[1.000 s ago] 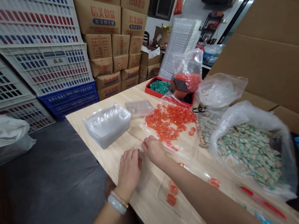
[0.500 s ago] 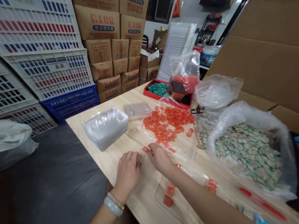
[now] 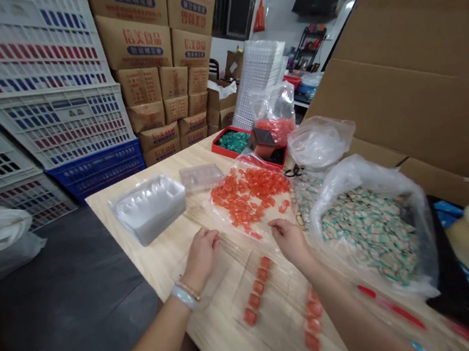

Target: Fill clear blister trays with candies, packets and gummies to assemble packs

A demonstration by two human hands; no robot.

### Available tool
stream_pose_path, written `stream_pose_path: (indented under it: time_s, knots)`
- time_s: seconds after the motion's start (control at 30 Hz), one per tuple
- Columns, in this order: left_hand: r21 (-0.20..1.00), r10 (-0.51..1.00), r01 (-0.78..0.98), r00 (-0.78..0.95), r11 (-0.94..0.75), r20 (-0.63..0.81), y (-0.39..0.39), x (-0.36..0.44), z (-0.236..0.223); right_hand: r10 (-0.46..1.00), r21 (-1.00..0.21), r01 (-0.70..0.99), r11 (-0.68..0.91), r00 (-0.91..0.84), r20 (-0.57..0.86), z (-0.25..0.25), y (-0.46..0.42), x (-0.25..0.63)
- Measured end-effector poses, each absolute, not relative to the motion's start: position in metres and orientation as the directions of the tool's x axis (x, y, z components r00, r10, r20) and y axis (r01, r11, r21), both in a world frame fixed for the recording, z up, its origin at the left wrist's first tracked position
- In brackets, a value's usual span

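Observation:
My left hand (image 3: 204, 257) is over the near side of the wooden table, its fingers curled together; whether anything is between them is hidden. Beneath and beside it shows a faint clear plastic tray (image 3: 211, 282). My right hand (image 3: 290, 242), thumb and fingertips drawn together, is at the near right edge of a pile of orange-red wrapped pieces (image 3: 243, 189) on a clear plastic sheet. Nothing can be made out in its grip. Between my forearms, one row of red pieces (image 3: 258, 287) lies in a clear tray. Another red row (image 3: 312, 325) is partly covered by my right forearm.
Stacked clear trays (image 3: 150, 211) stand at the table's left, beside a flat clear box (image 3: 202, 177). An open bag of green-and-beige packets (image 3: 369, 230) is at right, near a red pen (image 3: 391, 306). Behind are a red box of green pieces (image 3: 232, 139), cartons (image 3: 147, 39) and crates (image 3: 56, 119).
My right hand has moved right, away from my left hand, and the red piece at its fingertips is no longer visible there. The view has shifted, and the red rows show more fully.

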State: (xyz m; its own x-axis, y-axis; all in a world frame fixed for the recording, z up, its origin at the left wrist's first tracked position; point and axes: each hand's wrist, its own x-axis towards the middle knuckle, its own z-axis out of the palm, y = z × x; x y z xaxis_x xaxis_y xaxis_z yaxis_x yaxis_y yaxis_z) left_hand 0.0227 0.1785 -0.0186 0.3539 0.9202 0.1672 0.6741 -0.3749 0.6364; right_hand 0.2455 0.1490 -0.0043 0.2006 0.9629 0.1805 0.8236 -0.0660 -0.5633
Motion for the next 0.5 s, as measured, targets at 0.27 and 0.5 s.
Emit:
stream_pose_path:
  time_s: [0.27, 0.5]
  knots:
    - [0.529, 0.922, 0.766, 0.374, -0.367, 0.098, 0.177, 0.036, -0.013, 0.999, -0.526, 0.849, -0.036, 0.018, -0.039, -0.009, 0.154, 0.237]
    - [0.517, 0.924, 0.769, 0.272, -0.376, 0.269, 0.161, 0.041, 0.005, 0.975, -0.605, 0.773, -0.189, 0.219, -0.025, -0.01, 0.159, 0.235]
